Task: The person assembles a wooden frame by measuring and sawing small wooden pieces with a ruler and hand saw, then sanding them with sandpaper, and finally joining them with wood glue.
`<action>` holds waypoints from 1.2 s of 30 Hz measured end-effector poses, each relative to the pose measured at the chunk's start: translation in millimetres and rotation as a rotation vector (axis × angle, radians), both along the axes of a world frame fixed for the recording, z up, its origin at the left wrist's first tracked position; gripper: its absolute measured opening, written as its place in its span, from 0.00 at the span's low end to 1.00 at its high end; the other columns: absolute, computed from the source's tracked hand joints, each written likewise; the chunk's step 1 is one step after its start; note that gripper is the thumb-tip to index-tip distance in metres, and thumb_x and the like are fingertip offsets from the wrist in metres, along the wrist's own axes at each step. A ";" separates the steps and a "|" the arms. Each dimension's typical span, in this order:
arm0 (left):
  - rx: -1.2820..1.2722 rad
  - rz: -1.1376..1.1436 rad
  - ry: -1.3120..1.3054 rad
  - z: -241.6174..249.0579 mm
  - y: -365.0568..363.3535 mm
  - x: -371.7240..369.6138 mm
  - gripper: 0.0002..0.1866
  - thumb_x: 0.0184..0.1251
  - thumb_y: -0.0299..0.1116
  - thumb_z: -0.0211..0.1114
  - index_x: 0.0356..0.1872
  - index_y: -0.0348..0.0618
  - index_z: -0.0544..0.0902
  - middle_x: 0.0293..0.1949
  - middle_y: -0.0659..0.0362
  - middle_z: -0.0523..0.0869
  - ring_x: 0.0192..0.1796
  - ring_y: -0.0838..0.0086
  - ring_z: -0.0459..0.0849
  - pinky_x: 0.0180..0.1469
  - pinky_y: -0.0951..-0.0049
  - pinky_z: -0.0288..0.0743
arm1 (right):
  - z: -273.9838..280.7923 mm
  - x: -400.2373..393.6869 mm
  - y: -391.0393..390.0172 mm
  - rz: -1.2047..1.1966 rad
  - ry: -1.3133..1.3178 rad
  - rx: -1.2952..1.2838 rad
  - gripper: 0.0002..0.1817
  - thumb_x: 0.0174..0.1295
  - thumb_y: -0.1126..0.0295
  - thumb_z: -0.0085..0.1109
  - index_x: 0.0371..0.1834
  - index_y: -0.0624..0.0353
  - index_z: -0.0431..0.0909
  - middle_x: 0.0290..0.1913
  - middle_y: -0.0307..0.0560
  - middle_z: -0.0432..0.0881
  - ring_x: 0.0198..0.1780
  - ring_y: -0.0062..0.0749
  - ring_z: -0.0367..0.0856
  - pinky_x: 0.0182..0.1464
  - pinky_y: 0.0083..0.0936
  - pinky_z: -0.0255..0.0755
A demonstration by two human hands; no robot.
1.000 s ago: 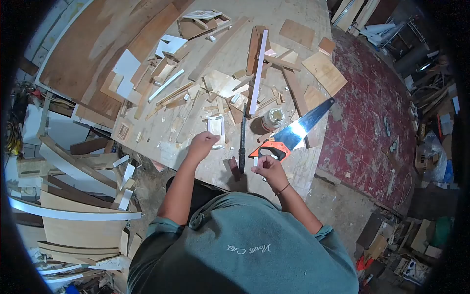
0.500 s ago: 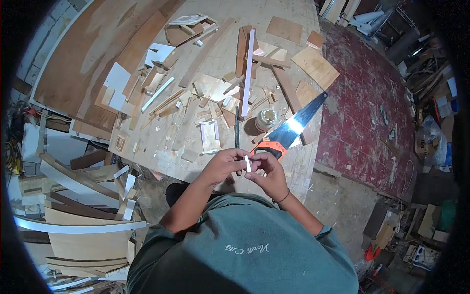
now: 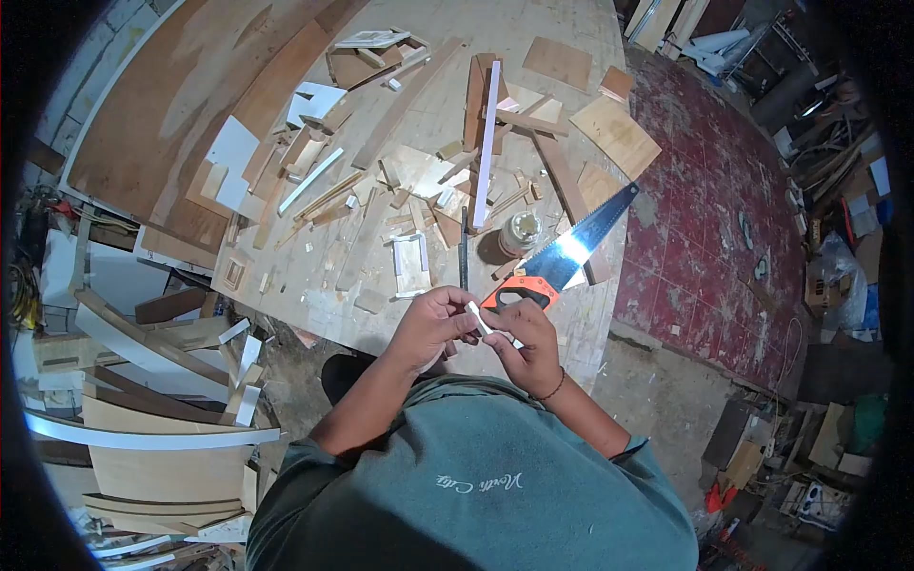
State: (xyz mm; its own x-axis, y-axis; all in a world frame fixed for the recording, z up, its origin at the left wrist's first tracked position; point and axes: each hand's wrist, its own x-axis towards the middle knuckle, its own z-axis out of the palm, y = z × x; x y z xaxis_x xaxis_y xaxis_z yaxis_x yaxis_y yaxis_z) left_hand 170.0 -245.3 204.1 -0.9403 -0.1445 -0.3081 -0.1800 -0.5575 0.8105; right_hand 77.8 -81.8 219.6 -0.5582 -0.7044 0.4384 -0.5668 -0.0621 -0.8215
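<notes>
Between my two hands, close to the front edge of the table, is a small white strip (image 3: 478, 318), tilted. The fingers of my left hand (image 3: 433, 326) pinch its upper end. My right hand (image 3: 526, 340) has thumb and fingers closed on its lower end. Just beyond my right hand lies a handsaw (image 3: 564, 255) with an orange and black handle, its blade pointing away to the right. A glass jar (image 3: 520, 232) stands beside the blade. A thin dark rod (image 3: 464, 252) lies beyond my left hand, near a small white-edged wooden frame (image 3: 411, 265).
Wood offcuts cover the wooden table (image 3: 314, 281), with a long pale strip (image 3: 487, 143) lying across some of them. Plywood pieces (image 3: 617, 135) lie at the right edge. Curved boards (image 3: 162, 433) are stacked at lower left. A red tiled floor (image 3: 695, 219) spans the right.
The white strip has turned to a more slanted angle between my fingers. My right hand has shifted slightly, its fingers lower around the strip. The view has moved a little.
</notes>
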 end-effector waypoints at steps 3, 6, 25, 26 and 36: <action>-0.026 0.075 0.039 1.8 7.9 1.0 0.13 0.59 0.28 0.68 0.42 0.35 0.75 0.30 0.56 0.82 0.28 0.77 0.81 0.26 0.80 0.75 | 1.1 3.9 -0.5 -0.048 -0.052 -0.001 0.12 0.50 0.74 0.65 0.39 0.62 0.81 0.30 0.48 0.75 0.33 0.39 0.73 0.36 0.30 0.66; -0.097 0.107 0.041 11.4 7.3 2.1 0.10 0.58 0.28 0.68 0.38 0.37 0.76 0.27 0.59 0.82 0.25 0.82 0.79 0.22 0.86 0.70 | 1.7 4.9 -1.2 -0.033 -0.122 0.003 0.06 0.52 0.75 0.62 0.34 0.63 0.79 0.29 0.48 0.75 0.33 0.40 0.73 0.36 0.30 0.66; -0.190 -0.018 -0.003 10.6 9.9 2.5 0.11 0.61 0.35 0.67 0.41 0.40 0.81 0.27 0.67 0.79 0.23 0.89 0.71 0.22 0.88 0.63 | -14.6 4.4 6.0 0.179 -0.924 -0.012 0.07 0.63 0.71 0.58 0.36 0.64 0.77 0.30 0.35 0.77 0.32 0.14 0.71 0.35 0.14 0.65; -0.190 -0.018 -0.005 11.2 10.5 2.2 0.11 0.61 0.35 0.67 0.41 0.40 0.81 0.27 0.67 0.79 0.23 0.89 0.71 0.22 0.88 0.63 | -15.1 3.7 6.7 0.188 -0.920 0.012 0.07 0.63 0.70 0.58 0.35 0.64 0.77 0.30 0.35 0.77 0.33 0.14 0.72 0.36 0.15 0.65; -0.145 -0.059 -0.045 10.1 11.4 1.6 0.16 0.66 0.33 0.60 0.49 0.32 0.77 0.35 0.57 0.83 0.32 0.76 0.81 0.35 0.76 0.75 | -16.6 0.6 8.1 0.188 -0.816 0.037 0.06 0.59 0.70 0.62 0.32 0.62 0.80 0.30 0.37 0.79 0.33 0.18 0.72 0.37 0.19 0.66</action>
State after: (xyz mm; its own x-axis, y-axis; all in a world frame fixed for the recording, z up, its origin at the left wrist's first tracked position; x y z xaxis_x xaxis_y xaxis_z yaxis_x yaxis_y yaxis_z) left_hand 171.5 -233.9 214.2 -0.9344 -0.1351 -0.3297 -0.2466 -0.4230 0.8720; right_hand 78.3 -73.7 202.9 -0.5624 -0.8232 -0.0774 0.2235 -0.0613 -0.9728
